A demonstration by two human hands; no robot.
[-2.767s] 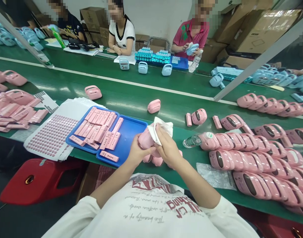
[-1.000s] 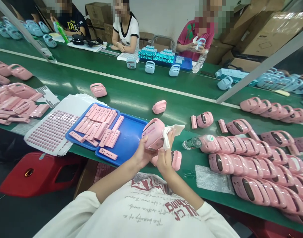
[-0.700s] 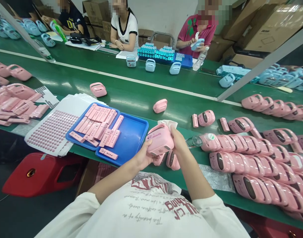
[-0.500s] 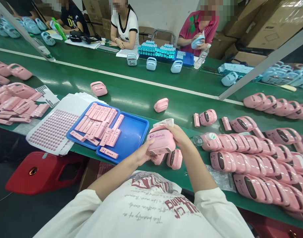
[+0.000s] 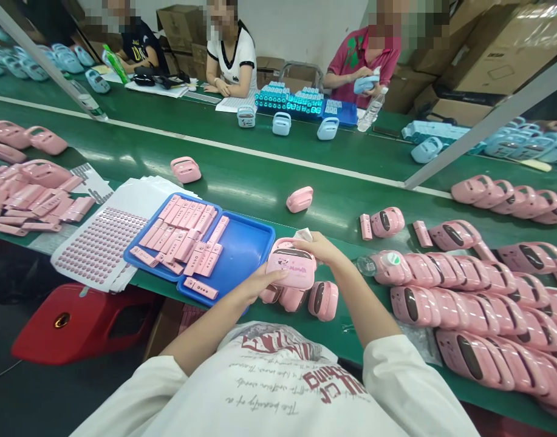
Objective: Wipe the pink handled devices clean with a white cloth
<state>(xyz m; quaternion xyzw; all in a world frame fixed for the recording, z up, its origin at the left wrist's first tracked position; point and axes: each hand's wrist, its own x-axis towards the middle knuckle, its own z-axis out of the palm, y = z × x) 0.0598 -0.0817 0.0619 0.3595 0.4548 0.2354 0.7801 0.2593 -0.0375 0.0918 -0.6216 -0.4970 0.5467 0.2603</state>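
Note:
A pink plastic device with a carry handle (image 5: 300,279) is held up at the table's near edge, its printed face with dark panel towards me. My left hand (image 5: 262,282) is closed on its left side, thumb lying across the printed face. At the upper right corner, my right hand (image 5: 321,247) has its fingers bent around a white cloth (image 5: 303,234) and touches the top by the handle. Some of the right fingers are hidden behind the device. Below it stand several like devices, one of them a pink device (image 5: 324,301) at the right.
To the left, a blue tray (image 5: 246,240) carries pink button sticks (image 5: 187,221) beside sticker sheets (image 5: 116,233). Rows of pink devices (image 5: 464,312) fill the right. A slanting post (image 5: 483,124) rises there. People sit across the green table (image 5: 242,167).
The device in my hands has turned so its printed face and dark panel show more squarely. My right hand with the cloth has shifted along its top edge. The view has tilted slightly.

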